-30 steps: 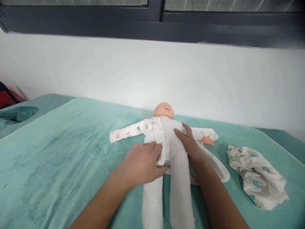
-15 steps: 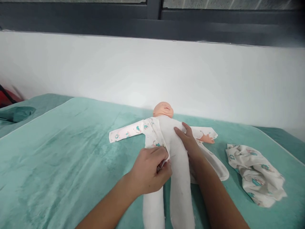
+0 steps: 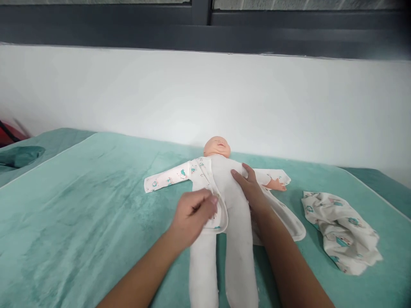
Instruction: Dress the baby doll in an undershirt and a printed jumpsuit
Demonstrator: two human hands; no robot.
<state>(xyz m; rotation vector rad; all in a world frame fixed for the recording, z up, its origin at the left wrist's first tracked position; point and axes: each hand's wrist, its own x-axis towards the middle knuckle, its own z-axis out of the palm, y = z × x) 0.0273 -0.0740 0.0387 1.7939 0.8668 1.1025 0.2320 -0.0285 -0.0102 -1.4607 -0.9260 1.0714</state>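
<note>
A baby doll (image 3: pixel 233 184) with a white cloth body lies on its back, head towards the wall. It wears an open wrap-front baby shirt (image 3: pixel 220 220) printed with small figures. The left front panel lies across the doll's belly; the right one (image 3: pixel 290 218) is spread out on the bed. My left hand (image 3: pixel 194 214) is just over the left panel, fingers curled and slightly blurred, no cloth visible in them. Around the doll's side is my right hand (image 3: pixel 252 186), thumb on the chest and some fingers hidden. A doll hand (image 3: pixel 276 185) shows beside the right sleeve.
A crumpled printed garment (image 3: pixel 342 231) lies on the green bed cover (image 3: pixel 96 205) to the right. Behind the bed rises a white wall (image 3: pixel 144 94) below a dark window frame (image 3: pixel 128 25). Something red (image 3: pixel 9 132) shows at the far left.
My left hand has let go of the shirt's left panel edge and moved up and left. That panel now lies flatter over the belly. The right hand stays on the doll.
</note>
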